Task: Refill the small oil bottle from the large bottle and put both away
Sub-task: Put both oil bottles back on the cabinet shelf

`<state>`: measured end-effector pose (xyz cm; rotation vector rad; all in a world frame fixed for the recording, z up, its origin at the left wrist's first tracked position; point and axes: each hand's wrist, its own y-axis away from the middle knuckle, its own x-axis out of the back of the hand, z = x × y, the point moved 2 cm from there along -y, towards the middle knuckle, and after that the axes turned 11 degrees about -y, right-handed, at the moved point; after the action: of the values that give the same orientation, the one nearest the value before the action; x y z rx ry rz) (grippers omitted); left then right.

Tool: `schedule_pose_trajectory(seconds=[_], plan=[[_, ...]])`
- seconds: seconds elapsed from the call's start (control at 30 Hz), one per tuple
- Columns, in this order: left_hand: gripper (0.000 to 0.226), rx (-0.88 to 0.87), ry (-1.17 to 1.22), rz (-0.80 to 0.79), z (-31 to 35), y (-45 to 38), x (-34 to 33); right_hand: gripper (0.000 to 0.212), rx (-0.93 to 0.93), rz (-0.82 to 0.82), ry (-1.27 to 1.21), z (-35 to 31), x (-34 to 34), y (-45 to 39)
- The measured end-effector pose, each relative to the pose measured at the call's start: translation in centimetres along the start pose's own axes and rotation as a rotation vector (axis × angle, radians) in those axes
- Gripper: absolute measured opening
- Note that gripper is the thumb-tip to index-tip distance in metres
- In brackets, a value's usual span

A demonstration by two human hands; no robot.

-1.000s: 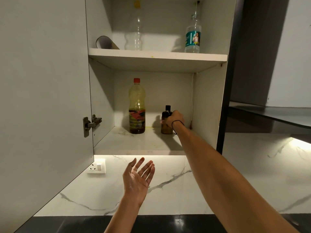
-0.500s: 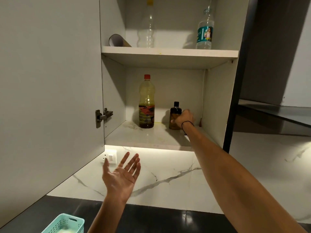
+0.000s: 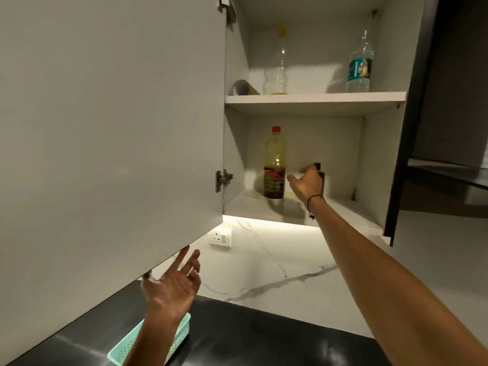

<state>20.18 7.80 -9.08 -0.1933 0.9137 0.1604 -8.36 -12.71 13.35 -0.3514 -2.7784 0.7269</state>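
Our right hand (image 3: pixel 307 182) sits fingers spread, gripping nothing; small dark oil bottle (image 3: pixel 318 170) mostly hidden behind it, red-capped yellow oil bottle (image 3: pixel 274 165) just left. Left hand (image 3: pixel 171 285) open-palmed.

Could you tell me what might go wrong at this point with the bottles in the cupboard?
The right hand is open in front of the small dark bottle and close beside the large oil bottle; a careless pull back could knock either over. The left hand is just under the open cupboard door and could bump its edge.
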Motion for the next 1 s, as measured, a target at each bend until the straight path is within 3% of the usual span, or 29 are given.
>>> schedule_pose_trajectory(seconds=[0.07, 0.17, 0.27, 0.37, 0.47, 0.5, 0.57, 0.67, 0.73, 0.83, 0.87, 0.93, 1.0], plan=[[0.08, 0.004, 0.041, -0.019, 2.2, 2.2, -0.6, 0.047, 0.031, -0.06, -0.102, -3.2, -2.3, 3.2], [0.069, -0.075, -0.152, 0.065, 5.4, 5.4, -0.3, 0.05, 0.014, -0.171, -0.298, -8.5, -6.1, 8.7], [0.077, 0.003, -0.1, -0.147, 7.8, 8.3, 0.1, 0.055, -0.008, -0.305, -0.465, -14.2, -9.6, 15.1], [0.072, 0.094, -0.036, -0.207, 7.8, 10.4, -0.2, 0.069, 0.007, -0.409, -0.44, -18.9, -12.5, 20.6], [0.065, 0.075, -0.225, -0.318, 7.7, 13.1, -2.6, 0.072, -0.091, -0.427, -0.414, -21.2, -14.0, 24.0], [0.074, 0.065, -0.287, -0.338, 7.4, 13.7, -2.9, 0.071, -0.113, -0.421, -0.423, -21.3, -13.8, 24.6], [0.088, 0.122, -0.377, -0.326, 5.8, 13.8, -2.8, 0.08, -0.134, -0.458, -0.456, -21.0, -12.4, 25.5], [0.041, 0.205, -0.384, -0.239, 2.8, 13.2, -3.1, 0.09, -0.12, -0.582, -0.498, -19.7, -9.1, 26.3], [0.048, 0.269, -0.319, -0.187, 0.8, 13.5, -4.0, 0.088, -0.126, -0.637, -0.492, -19.0, -6.2, 26.8], [0.061, 0.299, -0.42, -0.248, -1.8, 14.3, -7.8, 0.045, -0.176, -0.508, -0.526, -18.4, -0.8, 27.4], [0.069, 0.312, -0.442, -0.269, -2.7, 14.4, -9.1, 0.04, -0.193, -0.462, -0.533, -18.1, 1.2, 27.7], [0.089, 0.315, -0.476, -0.253, -5.1, 14.4, -11.2, 0.048, -0.197, -0.355, -0.509, -17.9, 5.5, 29.5], [0.086, 0.285, -0.565, -0.204, -7.0, 14.3, -13.2, 0.066, -0.222, -0.285, -0.508, -16.5, 10.3, 29.9]])
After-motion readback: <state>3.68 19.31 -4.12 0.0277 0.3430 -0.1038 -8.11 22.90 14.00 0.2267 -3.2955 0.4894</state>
